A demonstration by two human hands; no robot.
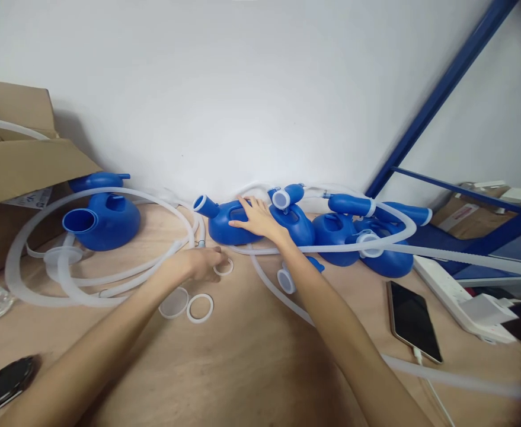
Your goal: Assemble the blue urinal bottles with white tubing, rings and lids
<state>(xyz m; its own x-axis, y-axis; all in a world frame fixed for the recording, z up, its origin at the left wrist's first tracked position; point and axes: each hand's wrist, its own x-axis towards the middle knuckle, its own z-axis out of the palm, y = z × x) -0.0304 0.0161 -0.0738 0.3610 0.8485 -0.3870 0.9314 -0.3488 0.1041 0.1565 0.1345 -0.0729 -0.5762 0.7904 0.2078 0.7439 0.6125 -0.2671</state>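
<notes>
A blue plastic urinal bottle point(223, 230) lies on the table against the wall, its round open neck pointing up to the left. My right hand point(260, 218) grips it from above at the handle, thumb on the near side. Just in front of the bottle, my left hand point(203, 264) is closed with its fingertips at a small white ring point(229, 273); the fingers partly hide it. Closer to me, a translucent white disc point(173, 303) and a larger white ring point(190, 311) lie flat, side by side.
More blue bottles point(338, 252) with white caps and hoses crowd the right. Coiled translucent hose point(12, 270) surrounds another bottle point(115, 222) beside a cardboard box point(29, 172). A phone point(415, 320), power strip point(442, 287) and blue metal frame point(438, 101) stand right; a dark round object point(6, 382) lies left.
</notes>
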